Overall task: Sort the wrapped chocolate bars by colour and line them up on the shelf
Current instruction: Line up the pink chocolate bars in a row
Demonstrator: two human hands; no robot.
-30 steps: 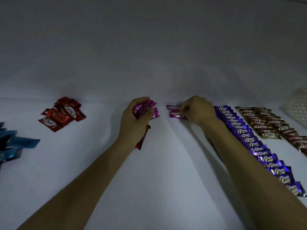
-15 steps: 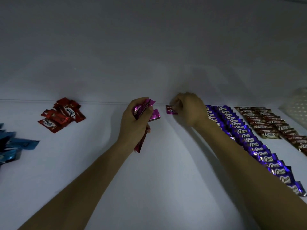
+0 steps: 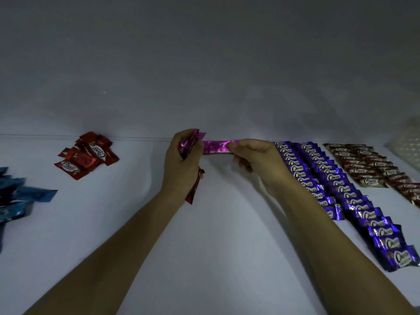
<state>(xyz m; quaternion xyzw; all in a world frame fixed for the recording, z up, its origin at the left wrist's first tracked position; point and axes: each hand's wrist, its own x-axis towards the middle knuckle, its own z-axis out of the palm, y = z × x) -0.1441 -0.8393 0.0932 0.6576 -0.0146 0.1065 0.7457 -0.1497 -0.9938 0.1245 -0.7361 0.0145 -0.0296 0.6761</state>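
Left hand [image 3: 181,164] grips a pink bundle [image 3: 189,144]; right hand [image 3: 256,160] pinches one pink bar [image 3: 217,147] (far edge of the shelf [image 3: 216,235]), left of the purple rows [image 3: 336,185].

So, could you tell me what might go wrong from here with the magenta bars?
The left hand grips a magenta bundle, and one bar hanging below the palm could slip out. The right hand, pinching a single magenta bar, sits beside the purple rows and might knock them askew. In this dim light, magenta and purple could get mixed.
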